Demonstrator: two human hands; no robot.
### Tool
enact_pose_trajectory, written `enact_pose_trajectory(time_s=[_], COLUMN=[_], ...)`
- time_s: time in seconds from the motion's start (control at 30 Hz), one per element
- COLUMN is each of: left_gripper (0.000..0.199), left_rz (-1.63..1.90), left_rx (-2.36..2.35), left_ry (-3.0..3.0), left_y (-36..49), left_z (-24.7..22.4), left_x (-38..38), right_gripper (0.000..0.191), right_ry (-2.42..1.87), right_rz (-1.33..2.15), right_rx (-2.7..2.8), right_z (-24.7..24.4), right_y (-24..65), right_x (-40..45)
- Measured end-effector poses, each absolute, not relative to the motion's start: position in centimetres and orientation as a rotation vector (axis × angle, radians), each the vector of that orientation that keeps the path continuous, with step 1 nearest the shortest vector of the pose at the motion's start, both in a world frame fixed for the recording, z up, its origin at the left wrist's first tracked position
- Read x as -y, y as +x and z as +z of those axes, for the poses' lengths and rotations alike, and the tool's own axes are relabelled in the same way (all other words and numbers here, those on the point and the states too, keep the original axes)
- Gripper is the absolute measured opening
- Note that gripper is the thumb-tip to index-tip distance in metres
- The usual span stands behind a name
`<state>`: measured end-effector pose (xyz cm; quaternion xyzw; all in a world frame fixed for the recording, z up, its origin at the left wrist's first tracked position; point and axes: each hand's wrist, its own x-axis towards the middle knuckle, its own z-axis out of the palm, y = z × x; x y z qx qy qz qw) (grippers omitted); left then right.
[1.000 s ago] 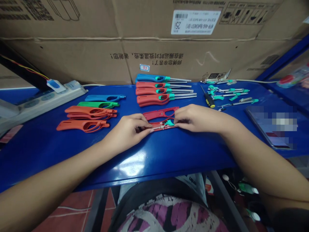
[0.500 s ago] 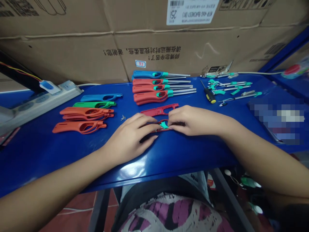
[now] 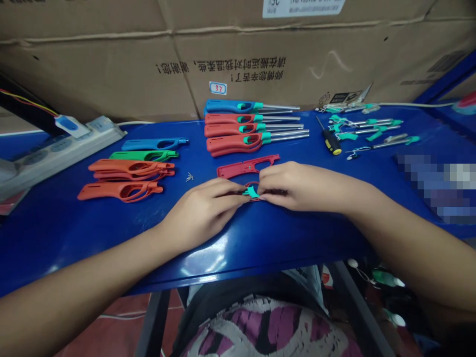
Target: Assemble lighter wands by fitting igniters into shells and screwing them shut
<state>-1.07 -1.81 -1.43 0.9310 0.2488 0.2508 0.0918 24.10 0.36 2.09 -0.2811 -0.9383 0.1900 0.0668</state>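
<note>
Between my hands a red lighter shell half (image 3: 255,200) lies low on the blue tabletop, mostly covered by my fingers. A teal trigger (image 3: 252,191) sits in its opening. My left hand (image 3: 204,206) is closed, thumb and fingertips pinching the left part by the trigger. On the other side, my right hand (image 3: 293,187) pinches the right end; its fingertips hide what lies there. Just behind them rests a second red shell half (image 3: 238,169), inner face up. A few small screws (image 3: 189,177) lie beyond my left hand.
Assembled lighters (image 3: 234,144) with metal tubes line up at the back. Orange, green and blue shells (image 3: 119,191) lie left, near a power strip (image 3: 63,144). To the right are a screwdriver (image 3: 330,141) and several teal-ended tube assemblies (image 3: 379,124). A cardboard box (image 3: 111,74) stands behind.
My left fingers have drawn together and closed in on the left side of the trigger. The right hand keeps its pinch. The view has shifted slightly.
</note>
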Motion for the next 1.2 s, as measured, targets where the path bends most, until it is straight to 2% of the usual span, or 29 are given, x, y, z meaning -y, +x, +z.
enact_pose_trajectory(time_s=[0.77, 1.2], left_gripper=[0.032, 0.034], left_rz=[0.630, 0.584], left_rx=[-0.749, -0.748], left_ry=[2.848, 2.874], left_y=[-1.24, -1.13], left_z=[-1.33, -1.35], left_x=[1.77, 1.79], right_gripper=[0.017, 0.020], right_ry=[-0.883, -0.805], right_rz=[0.782, 0.662], right_rx=[2.728, 2.801], right_z=[1.96, 2.05], right_y=[24.68, 24.64], right_x=[-0.87, -0.70])
